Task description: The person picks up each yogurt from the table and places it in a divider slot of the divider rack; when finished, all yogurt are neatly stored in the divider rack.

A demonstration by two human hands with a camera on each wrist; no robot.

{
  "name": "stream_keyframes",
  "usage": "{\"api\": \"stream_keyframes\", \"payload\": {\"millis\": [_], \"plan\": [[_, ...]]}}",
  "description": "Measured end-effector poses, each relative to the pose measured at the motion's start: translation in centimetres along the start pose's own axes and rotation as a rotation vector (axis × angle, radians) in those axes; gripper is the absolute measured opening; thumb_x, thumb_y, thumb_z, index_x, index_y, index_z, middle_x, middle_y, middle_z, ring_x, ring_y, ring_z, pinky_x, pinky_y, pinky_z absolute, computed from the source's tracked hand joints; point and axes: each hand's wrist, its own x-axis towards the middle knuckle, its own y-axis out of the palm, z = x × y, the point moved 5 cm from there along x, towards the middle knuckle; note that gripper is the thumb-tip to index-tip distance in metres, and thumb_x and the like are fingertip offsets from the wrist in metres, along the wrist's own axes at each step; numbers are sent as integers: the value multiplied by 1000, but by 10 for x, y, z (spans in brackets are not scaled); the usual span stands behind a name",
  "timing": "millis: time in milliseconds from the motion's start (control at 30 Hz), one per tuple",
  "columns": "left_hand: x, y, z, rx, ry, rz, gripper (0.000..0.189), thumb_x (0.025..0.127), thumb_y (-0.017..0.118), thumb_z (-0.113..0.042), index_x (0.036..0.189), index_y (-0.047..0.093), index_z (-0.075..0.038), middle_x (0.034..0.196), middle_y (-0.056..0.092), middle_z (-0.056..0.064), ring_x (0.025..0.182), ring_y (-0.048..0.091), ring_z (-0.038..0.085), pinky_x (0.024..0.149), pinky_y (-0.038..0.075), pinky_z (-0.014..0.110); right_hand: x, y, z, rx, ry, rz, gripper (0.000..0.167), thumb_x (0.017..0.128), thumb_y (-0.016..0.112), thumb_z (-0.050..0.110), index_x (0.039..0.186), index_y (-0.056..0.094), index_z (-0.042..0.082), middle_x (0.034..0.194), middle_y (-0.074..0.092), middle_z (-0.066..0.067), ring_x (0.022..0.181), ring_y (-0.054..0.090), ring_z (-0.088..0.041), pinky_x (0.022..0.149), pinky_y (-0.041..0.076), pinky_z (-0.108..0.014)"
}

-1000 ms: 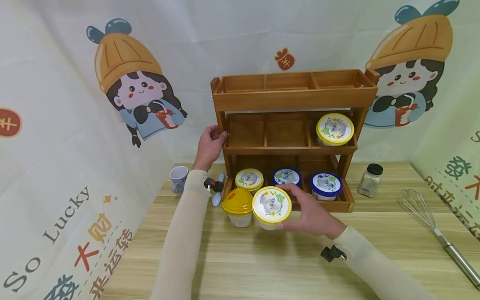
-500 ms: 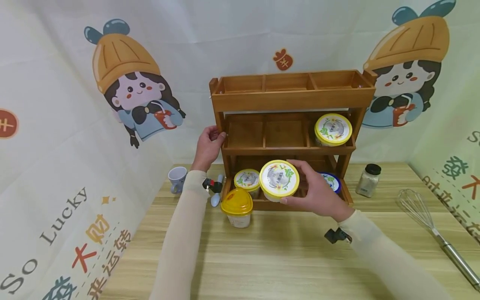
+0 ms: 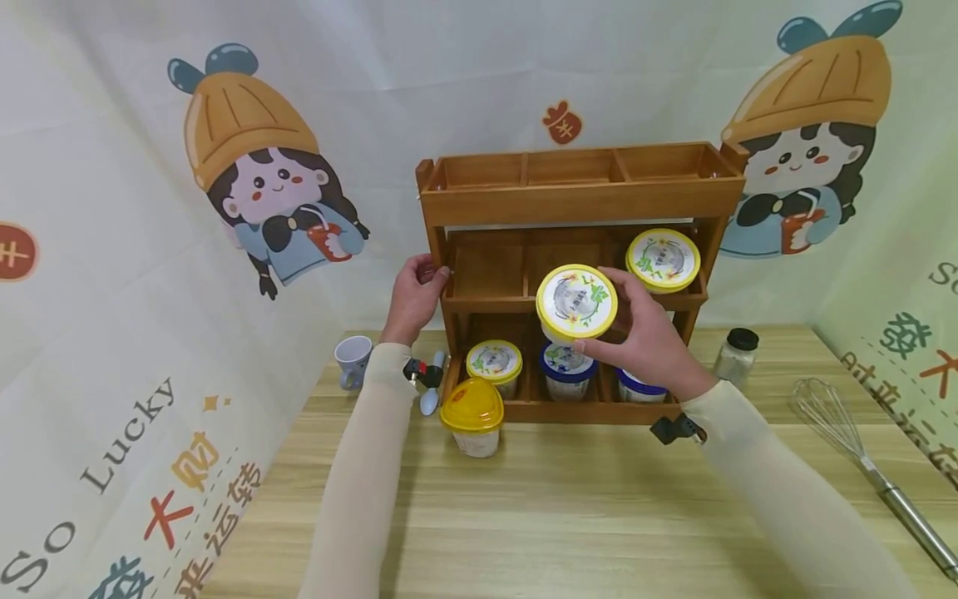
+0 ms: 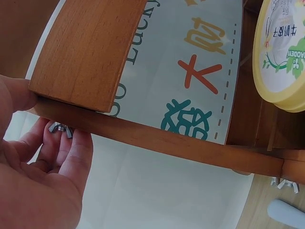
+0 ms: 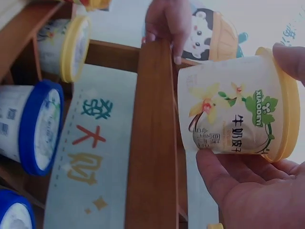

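Note:
My right hand [image 3: 653, 341] grips a round white tub with a yellow lid [image 3: 576, 304], fingers and thumb around its sides. The tub hangs in front of the middle tier of a three-tier wooden rack [image 3: 580, 205]. My left hand [image 3: 414, 299] holds the rack's left side post; in the left wrist view its thumb lies on one face and the fingers [image 4: 78, 157] curl behind, by a wing nut. Another yellow-lidded tub [image 3: 663, 259] sits in the middle tier's right compartment. The bottom tier holds a yellow-lidded tub [image 3: 494, 363] and two blue-lidded tubs [image 3: 566, 374], partly covered by my right hand and its tub.
A cup with a domed yellow lid [image 3: 473, 416] stands before the rack's left front. Left of the rack are a mug [image 3: 353, 362] and a light blue spoon [image 3: 430, 401]. At right stand a black-capped jar [image 3: 737, 356] and a lying whisk [image 3: 846, 428].
My right hand has lifted the yellow-lidded tub from beside the domed-lid cup up and rightward, to the height of the middle tier. My left hand stays on the rack's post.

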Motion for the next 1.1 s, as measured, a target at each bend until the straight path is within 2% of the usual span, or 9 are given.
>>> {"api": "stream_keyframes", "payload": {"millis": [233,367,467,700,967,1100], "plan": [[1,-1,0,-4,6,-1,53,107,63,-29,152,46,-5,151,54,17,140,53,32,121,46,45,17,-8,6,-36,-13,-71,103,82,92,17,161,25,11,151,50,-12,136,57,-27,113,52,-42],[1,0,1,1,2,1,53,107,63,-30,152,47,-6,151,55,17,141,54,32,121,46,45,26,-10,4,-43,-18,-112,104,82,93,18,160,24,10,151,48,-14,135,56,-26,112,53,-40],[1,0,1,-1,6,2,53,107,63,-30,151,47,-5,150,55,17,141,54,33,120,46,46,32,-11,1,-28,-4,-123,104,82,92,16,160,24,10,151,47,-14,136,56,-26,113,52,-39],[2,0,-1,-17,41,-6,54,106,64,-26,150,47,-1,149,55,21,139,55,35,119,46,47,45,-12,-6,-2,29,-127,102,84,90,16,162,24,12,153,44,-14,141,53,-27,117,48,-45],[2,-1,1,-13,31,-1,54,106,64,-27,151,47,-2,150,55,20,140,54,35,120,46,48,59,-9,-15,-88,21,-129,99,87,88,21,165,28,6,155,47,-18,141,51,-33,117,48,-51],[3,-1,1,-7,36,-4,54,106,64,-27,151,47,-2,150,55,20,140,54,35,119,47,48,62,-9,-15,-169,14,-137,100,88,87,28,165,28,4,160,45,-21,148,45,-38,124,39,-56]]}}
